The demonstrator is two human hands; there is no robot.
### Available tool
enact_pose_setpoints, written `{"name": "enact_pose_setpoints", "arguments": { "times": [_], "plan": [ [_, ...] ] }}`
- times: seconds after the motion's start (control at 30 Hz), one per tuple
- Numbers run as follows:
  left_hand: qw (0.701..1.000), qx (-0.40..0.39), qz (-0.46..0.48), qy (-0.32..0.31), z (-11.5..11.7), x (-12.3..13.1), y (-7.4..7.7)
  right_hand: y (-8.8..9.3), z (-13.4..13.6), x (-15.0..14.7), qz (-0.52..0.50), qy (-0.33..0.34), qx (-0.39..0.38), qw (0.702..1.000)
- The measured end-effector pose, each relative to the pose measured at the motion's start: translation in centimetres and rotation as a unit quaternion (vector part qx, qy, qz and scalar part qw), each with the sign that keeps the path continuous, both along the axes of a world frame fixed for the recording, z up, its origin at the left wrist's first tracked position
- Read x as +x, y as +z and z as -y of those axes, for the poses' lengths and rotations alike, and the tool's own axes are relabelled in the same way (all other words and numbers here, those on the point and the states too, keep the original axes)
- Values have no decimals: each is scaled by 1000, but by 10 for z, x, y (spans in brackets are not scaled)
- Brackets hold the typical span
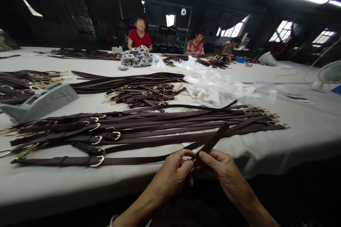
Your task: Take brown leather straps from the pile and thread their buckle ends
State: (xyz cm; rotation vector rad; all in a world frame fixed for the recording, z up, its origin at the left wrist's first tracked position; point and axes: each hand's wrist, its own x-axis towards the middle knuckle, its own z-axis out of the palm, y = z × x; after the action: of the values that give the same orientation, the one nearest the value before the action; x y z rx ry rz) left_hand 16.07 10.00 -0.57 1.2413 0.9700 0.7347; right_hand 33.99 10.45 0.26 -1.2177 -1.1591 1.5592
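Note:
Just off the table's front edge, both my hands grip one dark brown leather strap [213, 140]. The fingers of my left hand [177, 166] are closed around it by a small gold buckle [193, 165], which they partly hide. My right hand [220, 163] pinches the strap a little further along, thumb on top. The strap's free end points up and away to the right. Right behind my hands, several long brown straps [149, 127] lie side by side, with gold buckles [98, 161] toward the left and gold clasps at the right ends.
A grey tape dispenser [50, 99] stands at left. Beyond the long straps lie a pile of short straps [144, 94], crumpled clear plastic [213, 81] and wrapped grey rolls [135, 56]. A white fan [330, 72] is at right. Several people sit across the table [301, 113].

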Motion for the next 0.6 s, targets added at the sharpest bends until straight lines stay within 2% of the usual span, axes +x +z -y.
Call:
{"name": "enact_pose_setpoints", "arguments": {
  "times": [0.17,0.23,0.3,0.4,0.5,0.57,0.6],
  "plan": [
    [1000,17,-12,10,-1,4,-2,3,6,4,101,-15,36,994],
    [999,35,-26,20,-1,6,-5,3,9,2,176,-31,100,979],
    [996,61,-53,36,-3,9,-7,2,11,0,264,-46,209,940],
    [985,116,-113,55,-7,13,-8,1,13,-5,356,-36,376,855],
    [967,160,-193,43,-11,16,-11,-4,12,-9,403,-20,452,795],
    [947,180,-264,24,-13,17,-17,-15,10,-13,409,-49,482,773],
    [936,185,-298,22,-14,18,-22,-24,9,-15,401,-84,502,762]
  ]
}}
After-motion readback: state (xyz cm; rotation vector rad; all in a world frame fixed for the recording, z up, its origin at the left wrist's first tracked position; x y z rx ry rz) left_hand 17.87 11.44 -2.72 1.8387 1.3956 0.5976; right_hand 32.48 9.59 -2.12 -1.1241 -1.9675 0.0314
